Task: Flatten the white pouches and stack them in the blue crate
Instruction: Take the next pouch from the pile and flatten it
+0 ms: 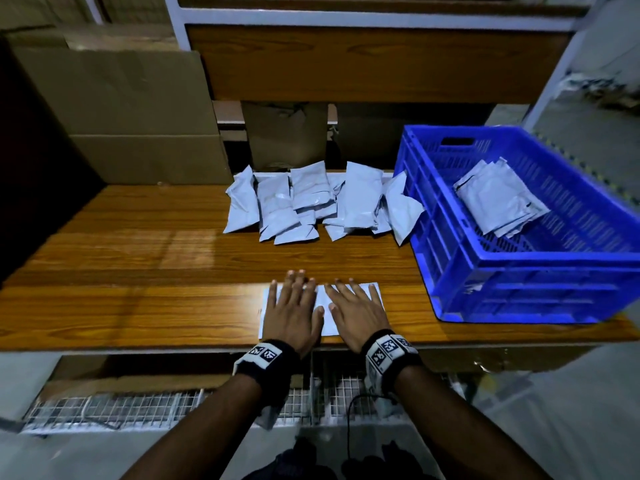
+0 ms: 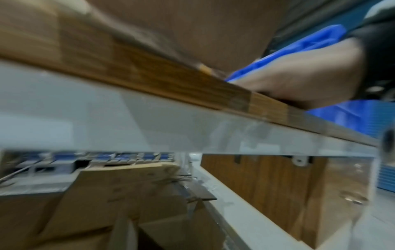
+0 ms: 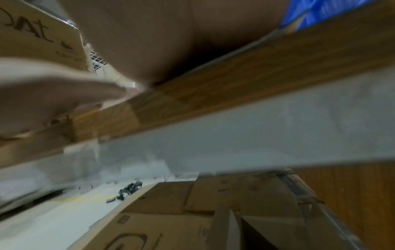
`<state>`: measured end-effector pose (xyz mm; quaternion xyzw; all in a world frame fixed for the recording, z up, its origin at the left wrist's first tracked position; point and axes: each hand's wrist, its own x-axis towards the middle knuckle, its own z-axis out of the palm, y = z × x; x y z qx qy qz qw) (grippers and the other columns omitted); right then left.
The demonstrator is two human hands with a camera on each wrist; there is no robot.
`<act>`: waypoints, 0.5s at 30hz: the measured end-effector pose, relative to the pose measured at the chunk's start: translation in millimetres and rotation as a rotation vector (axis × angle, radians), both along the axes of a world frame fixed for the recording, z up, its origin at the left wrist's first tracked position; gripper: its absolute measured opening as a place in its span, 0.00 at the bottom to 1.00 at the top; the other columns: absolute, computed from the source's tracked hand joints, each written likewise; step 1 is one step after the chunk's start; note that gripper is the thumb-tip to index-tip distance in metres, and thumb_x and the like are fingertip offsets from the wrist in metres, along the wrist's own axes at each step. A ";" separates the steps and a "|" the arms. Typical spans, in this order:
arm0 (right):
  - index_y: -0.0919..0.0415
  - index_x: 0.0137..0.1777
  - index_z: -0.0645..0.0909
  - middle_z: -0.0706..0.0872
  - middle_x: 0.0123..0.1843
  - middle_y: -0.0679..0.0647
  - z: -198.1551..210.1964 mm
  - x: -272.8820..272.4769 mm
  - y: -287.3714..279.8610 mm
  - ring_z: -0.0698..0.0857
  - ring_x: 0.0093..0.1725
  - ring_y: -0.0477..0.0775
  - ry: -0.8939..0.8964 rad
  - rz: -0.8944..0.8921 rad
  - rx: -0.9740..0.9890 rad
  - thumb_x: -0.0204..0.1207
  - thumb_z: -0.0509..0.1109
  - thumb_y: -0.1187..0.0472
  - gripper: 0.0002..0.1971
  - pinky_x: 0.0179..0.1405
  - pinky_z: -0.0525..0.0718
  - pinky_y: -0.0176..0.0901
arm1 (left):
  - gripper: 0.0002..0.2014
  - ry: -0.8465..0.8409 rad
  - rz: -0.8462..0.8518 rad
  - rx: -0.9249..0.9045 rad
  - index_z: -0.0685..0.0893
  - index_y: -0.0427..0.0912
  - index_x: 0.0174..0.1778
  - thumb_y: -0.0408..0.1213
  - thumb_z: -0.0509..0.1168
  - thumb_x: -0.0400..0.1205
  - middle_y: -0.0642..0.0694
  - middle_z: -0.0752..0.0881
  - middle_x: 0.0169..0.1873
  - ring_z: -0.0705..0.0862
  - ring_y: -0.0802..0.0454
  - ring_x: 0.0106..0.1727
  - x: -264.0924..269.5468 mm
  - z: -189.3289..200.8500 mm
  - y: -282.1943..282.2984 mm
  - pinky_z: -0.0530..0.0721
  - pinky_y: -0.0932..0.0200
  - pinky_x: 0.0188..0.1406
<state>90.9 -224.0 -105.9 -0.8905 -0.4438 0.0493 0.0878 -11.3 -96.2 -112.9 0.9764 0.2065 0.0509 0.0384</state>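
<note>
One white pouch (image 1: 322, 295) lies flat on the wooden table (image 1: 156, 271) near its front edge. My left hand (image 1: 292, 306) and my right hand (image 1: 353, 306) both press down on it, side by side, with straight spread fingers. A pile of several puffy white pouches (image 1: 311, 202) sits at the back of the table. The blue crate (image 1: 519, 271) stands at the right and holds a small stack of flattened pouches (image 1: 498, 199). Both wrist views are blurred and look at the table's front edge; the left wrist view shows my right hand (image 2: 299, 81) against the blue crate (image 2: 352, 115).
Cardboard boxes (image 1: 121, 116) stand behind the table at the left, and a wooden shelf panel (image 1: 363, 64) rises at the back. A wire-mesh rack (image 1: 138, 407) and more cardboard boxes (image 3: 171, 219) lie below the table edge.
</note>
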 end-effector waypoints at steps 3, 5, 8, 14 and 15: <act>0.46 0.85 0.56 0.62 0.85 0.44 -4.6 -1.4 -1.3 0.54 0.86 0.51 -0.021 0.022 0.019 0.88 0.45 0.50 0.25 0.85 0.44 0.56 | 0.29 -0.005 -0.092 -0.146 0.57 0.48 0.85 0.51 0.39 0.87 0.48 0.56 0.85 0.51 0.51 0.86 5.7 -6.7 -7.5 0.47 0.49 0.84; 0.45 0.85 0.56 0.62 0.85 0.43 -8.5 -2.5 -2.5 0.54 0.86 0.50 -0.003 0.013 0.028 0.86 0.45 0.48 0.27 0.84 0.44 0.57 | 0.27 0.013 -0.072 -0.155 0.52 0.48 0.86 0.50 0.41 0.89 0.51 0.53 0.86 0.48 0.52 0.86 5.9 -16.1 -9.0 0.46 0.49 0.84; 0.44 0.85 0.56 0.60 0.86 0.42 -13.1 -4.9 -0.7 0.54 0.86 0.50 -0.016 -0.028 0.032 0.80 0.41 0.44 0.31 0.84 0.45 0.60 | 0.28 0.036 -0.042 -0.139 0.49 0.49 0.86 0.51 0.40 0.89 0.53 0.49 0.86 0.44 0.53 0.86 6.4 -21.7 -8.7 0.44 0.49 0.84; 0.45 0.86 0.53 0.57 0.86 0.44 -15.2 -0.7 -2.0 0.50 0.86 0.50 0.027 0.013 0.030 0.79 0.35 0.42 0.34 0.84 0.41 0.56 | 0.28 0.049 -0.061 -0.186 0.48 0.50 0.86 0.51 0.40 0.89 0.53 0.48 0.86 0.43 0.54 0.86 6.3 -19.7 -6.3 0.43 0.50 0.84; 0.47 0.86 0.54 0.57 0.87 0.45 -13.8 2.6 -4.2 0.50 0.86 0.49 0.054 0.017 0.043 0.81 0.36 0.42 0.33 0.84 0.42 0.54 | 0.29 0.055 -0.070 -0.198 0.48 0.50 0.86 0.53 0.39 0.89 0.53 0.49 0.86 0.44 0.54 0.86 5.2 -18.5 -4.1 0.43 0.51 0.84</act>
